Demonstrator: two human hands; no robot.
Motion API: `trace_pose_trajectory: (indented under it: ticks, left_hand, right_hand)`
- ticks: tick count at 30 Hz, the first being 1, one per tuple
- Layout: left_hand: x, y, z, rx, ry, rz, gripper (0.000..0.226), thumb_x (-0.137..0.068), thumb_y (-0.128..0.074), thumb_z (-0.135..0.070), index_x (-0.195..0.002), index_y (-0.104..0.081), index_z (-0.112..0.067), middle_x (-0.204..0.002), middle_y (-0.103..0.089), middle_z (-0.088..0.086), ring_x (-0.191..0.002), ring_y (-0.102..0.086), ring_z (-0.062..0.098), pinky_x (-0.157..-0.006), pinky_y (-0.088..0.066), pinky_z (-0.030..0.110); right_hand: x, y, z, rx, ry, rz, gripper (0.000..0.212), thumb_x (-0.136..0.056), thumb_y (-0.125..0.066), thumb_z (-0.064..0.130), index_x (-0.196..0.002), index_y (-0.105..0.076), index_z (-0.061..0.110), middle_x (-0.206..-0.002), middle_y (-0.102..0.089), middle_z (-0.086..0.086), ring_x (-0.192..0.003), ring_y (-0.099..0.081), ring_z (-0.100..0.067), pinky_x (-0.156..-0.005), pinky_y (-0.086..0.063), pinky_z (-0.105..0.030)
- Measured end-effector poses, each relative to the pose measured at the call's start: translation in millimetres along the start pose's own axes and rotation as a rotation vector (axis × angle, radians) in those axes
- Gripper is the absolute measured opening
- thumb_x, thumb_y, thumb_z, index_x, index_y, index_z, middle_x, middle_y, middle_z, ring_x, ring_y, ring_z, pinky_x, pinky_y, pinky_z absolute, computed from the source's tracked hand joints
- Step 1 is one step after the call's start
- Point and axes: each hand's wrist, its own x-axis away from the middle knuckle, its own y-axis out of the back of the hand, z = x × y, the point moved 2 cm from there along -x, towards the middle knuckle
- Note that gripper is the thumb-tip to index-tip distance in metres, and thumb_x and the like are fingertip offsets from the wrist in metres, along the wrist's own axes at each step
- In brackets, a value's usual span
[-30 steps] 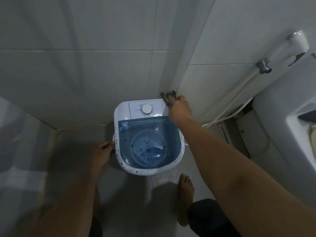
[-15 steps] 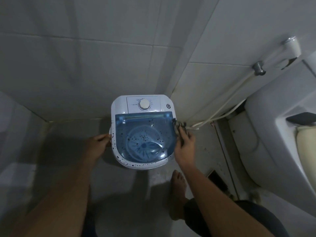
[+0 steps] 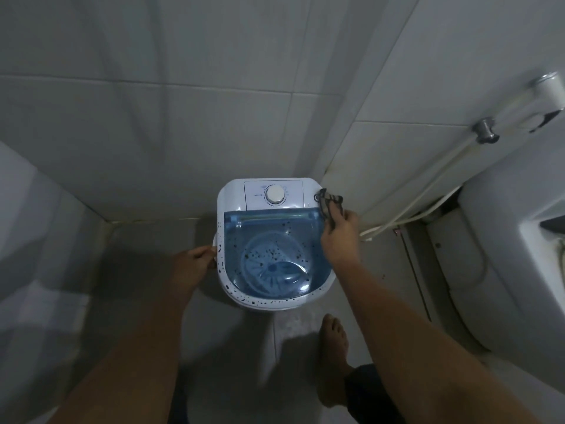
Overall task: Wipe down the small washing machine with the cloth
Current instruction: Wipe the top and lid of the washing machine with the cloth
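Note:
A small white washing machine (image 3: pixel 232 197) with a clear blue lid and a round dial stands on the floor in the wall corner. Dark specks dot its lid and front rim. My right hand (image 3: pixel 339 237) holds a dark patterned cloth (image 3: pixel 328 201) against the machine's back right corner, beside the lid's hinge. My left hand (image 3: pixel 195 260) grips the handle on the machine's left side.
Tiled walls close in behind and to the right. A white toilet (image 3: pixel 504 240) stands at the right, with a spray hose (image 3: pixel 428 191) running down the wall to the floor beside the machine. My bare foot (image 3: pixel 333 347) rests just in front of the machine.
My right hand with the cloth went from the back right corner down the machine's right side, then back up to that corner. The left hand stayed on the left side.

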Motion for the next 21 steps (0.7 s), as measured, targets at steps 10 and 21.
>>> trace_pose_trajectory:
  ticks: [10, 21]
  left_hand:
    - [-6, -6, 7, 0.039, 0.010, -0.069, 0.015, -0.084, -0.067, -0.030, -0.093, -0.079, -0.027, -0.081, -0.079, -0.002, -0.082, -0.076, 0.021, -0.093, -0.056, 0.051]
    - [-10, -10, 6, 0.053, -0.024, -0.093, 0.018, -0.089, -0.066, -0.019, -0.101, -0.079, -0.013, -0.076, -0.076, 0.000, -0.086, -0.075, 0.029, -0.093, -0.056, 0.050]
  right_hand:
    - [122, -14, -36, -0.127, -0.016, -0.241, 0.054, -0.095, -0.055, 0.002, -0.145, -0.053, 0.021, -0.138, -0.046, -0.019, -0.126, -0.049, -0.037, -0.110, -0.042, -0.043]
    - [219, -50, 3, -0.149, -0.015, -0.206, 0.062, -0.090, -0.062, -0.002, -0.145, -0.055, 0.026, -0.150, -0.035, -0.013, -0.135, -0.045, -0.030, -0.113, -0.041, -0.043]
